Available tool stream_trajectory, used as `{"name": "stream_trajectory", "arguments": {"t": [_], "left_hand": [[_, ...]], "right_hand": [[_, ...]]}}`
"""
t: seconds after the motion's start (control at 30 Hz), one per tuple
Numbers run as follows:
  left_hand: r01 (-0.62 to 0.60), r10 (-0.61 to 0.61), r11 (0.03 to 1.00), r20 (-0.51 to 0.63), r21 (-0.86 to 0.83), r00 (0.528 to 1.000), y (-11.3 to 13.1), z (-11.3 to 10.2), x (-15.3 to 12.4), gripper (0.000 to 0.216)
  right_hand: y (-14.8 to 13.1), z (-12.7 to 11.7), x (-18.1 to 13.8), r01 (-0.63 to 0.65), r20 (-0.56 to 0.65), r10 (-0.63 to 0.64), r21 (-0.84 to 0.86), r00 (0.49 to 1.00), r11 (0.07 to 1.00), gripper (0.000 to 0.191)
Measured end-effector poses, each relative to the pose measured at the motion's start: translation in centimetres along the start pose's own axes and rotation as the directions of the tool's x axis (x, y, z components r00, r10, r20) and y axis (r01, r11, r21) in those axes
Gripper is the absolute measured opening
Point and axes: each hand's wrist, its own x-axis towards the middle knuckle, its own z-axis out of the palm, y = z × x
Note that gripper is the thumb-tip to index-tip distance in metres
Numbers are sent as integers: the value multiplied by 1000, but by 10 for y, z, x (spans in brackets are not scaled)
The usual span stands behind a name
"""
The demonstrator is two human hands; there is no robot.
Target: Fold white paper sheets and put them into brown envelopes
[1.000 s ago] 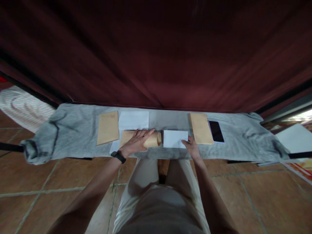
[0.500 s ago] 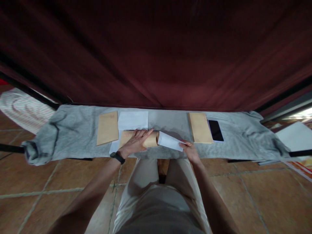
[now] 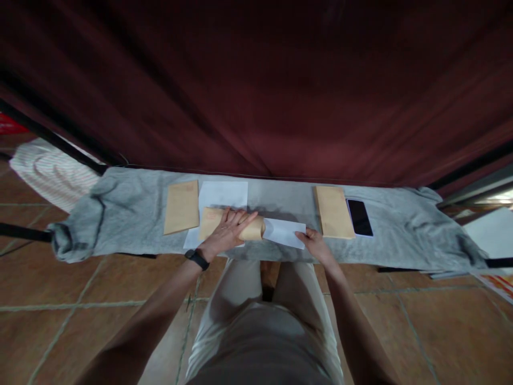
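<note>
My left hand (image 3: pixel 230 231) lies spread on a tan paper envelope (image 3: pixel 209 216), pressing it near its right, open end. My right hand (image 3: pixel 315 241) pinches the right end of a folded white paper (image 3: pixel 282 233). The paper's left end meets the envelope's mouth; how far it reaches inside I cannot tell. Beneath the envelope lie white sheets (image 3: pixel 224 193), partly covered. To their left is another tan envelope (image 3: pixel 181 207). Just beyond my right hand rests a stack of tan envelopes (image 3: pixel 334 212).
A dark-screened phone (image 3: pixel 359 217) lies beside the stack. Grey cloth (image 3: pixel 404 230) covers the narrow bench. A dark red curtain (image 3: pixel 256 107) hangs along its far side. Striped fabric (image 3: pixel 52 168) is at the left, and dark metal bars (image 3: pixel 24 231) stick out at both ends.
The white paper has swung closer to level and in line with the envelope's mouth, my right hand still pinching it. My left hand stays on the envelope. The view has shifted slightly.
</note>
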Motion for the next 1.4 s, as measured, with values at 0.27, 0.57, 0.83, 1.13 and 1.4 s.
{"name": "stream_trajectory", "arguments": {"t": [0.27, 0.57, 0.83, 1.13, 1.4], "left_hand": [[6, -7, 999, -35, -41, 999, 5, 3, 3, 107], [-20, 16, 998, -66, -64, 998, 10, 6, 3, 103], [-13, 7, 997, -86, -74, 996, 30, 5, 11, 104], [5, -12, 997, -97, -71, 995, 34, 7, 13, 103], [-27, 20, 996, -84, -86, 996, 49, 8, 23, 104]], "right_hand": [[-14, 24, -6, 47, -143, -49, -22, 988, 999, 27], [-34, 53, -18, 89, -212, -70, 84, 975, 992, 37], [-45, 84, -17, 86, -245, -93, -41, 965, 995, 34], [-31, 84, -14, 90, -290, -59, 93, 955, 992, 24], [-29, 94, -9, 113, -344, -95, 32, 934, 993, 21]]}}
